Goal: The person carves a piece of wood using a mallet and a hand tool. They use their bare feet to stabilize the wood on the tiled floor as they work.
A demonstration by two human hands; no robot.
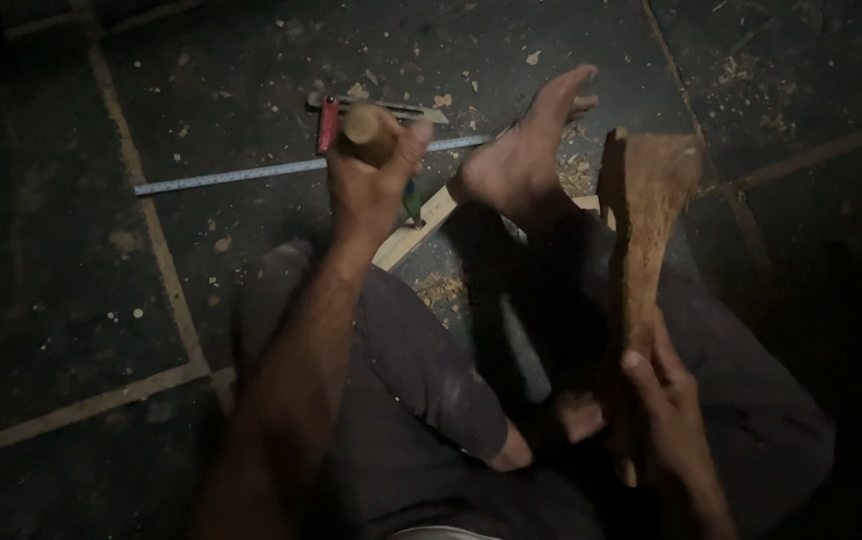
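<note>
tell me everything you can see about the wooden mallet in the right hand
The mallet is a rough, worn piece of brown wood, broad and chipped at its head and narrowing toward the handle. It stands nearly upright, head up, raised off the floor beside the person's foot. The right hand grips its lower handle, fingers wrapped around it; the bottom end is lost in shadow. Only that hand seems to touch it. Its surface looks dry, fibrous and uneven, and the top edge is ragged.

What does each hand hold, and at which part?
The left hand grips the round wooden handle of a tool, at its top end. The right hand holds a rough wooden mallet by its lower shaft.
</note>
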